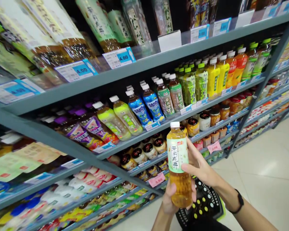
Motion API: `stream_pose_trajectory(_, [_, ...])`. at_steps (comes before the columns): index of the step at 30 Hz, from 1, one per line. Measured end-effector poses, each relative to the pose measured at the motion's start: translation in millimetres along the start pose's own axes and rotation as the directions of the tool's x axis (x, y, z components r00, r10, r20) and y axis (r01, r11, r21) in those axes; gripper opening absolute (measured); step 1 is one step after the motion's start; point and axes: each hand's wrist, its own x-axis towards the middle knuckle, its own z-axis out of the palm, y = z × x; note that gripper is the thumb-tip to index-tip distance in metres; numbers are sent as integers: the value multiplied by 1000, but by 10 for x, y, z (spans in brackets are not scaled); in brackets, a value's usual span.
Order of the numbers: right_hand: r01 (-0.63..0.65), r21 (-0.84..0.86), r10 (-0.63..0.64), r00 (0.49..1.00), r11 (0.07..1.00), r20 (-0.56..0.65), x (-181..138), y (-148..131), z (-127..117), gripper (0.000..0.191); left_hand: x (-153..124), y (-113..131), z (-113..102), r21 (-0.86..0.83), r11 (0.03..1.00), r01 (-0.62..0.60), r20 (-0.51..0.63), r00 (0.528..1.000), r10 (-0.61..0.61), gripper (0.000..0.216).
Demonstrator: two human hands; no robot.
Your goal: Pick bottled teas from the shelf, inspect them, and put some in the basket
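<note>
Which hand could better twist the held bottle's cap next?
Probably the right hand: it holds the amber-filled clear plastic bottle higher, nearer the round white cap, while the left hand grips lower.

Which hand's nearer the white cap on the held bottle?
Right. The right hand holds the bottle at its label, below the white cap; the left hand is farther down, around the bottle's lower part.
</note>
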Motion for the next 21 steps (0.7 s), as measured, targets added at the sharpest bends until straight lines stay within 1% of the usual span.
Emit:
stream_pose_trajectory(6, [-4,12,5,1000,1000,-22,-23,19,-17,97,-20,24,51,84,994,62,-71,996,-56,75])
stream_pose_trajectory(12, [-1,18,1,1000,1000,7,-30,-41,-96,100,49,-21,83,30,999,13,-30,999,-12,65])
stream_pose_trajectory(17, [-20,41,21,1000,999,-17,-54,-81,-193,98,111,-80,129,20,999,26,-14,1000,-25,64])
stream_pose_trajectory(19, [-27,39,30,997,999,-73,-40,-126,-214,90,127,-95,152,72,997,19,-64,998,-15,65])
stream_pose_trajectory(21, [-34,77,46,986,996,-161,-4,-178,-232,79,149,-103,192,237,971,20,-185,982,25,63])
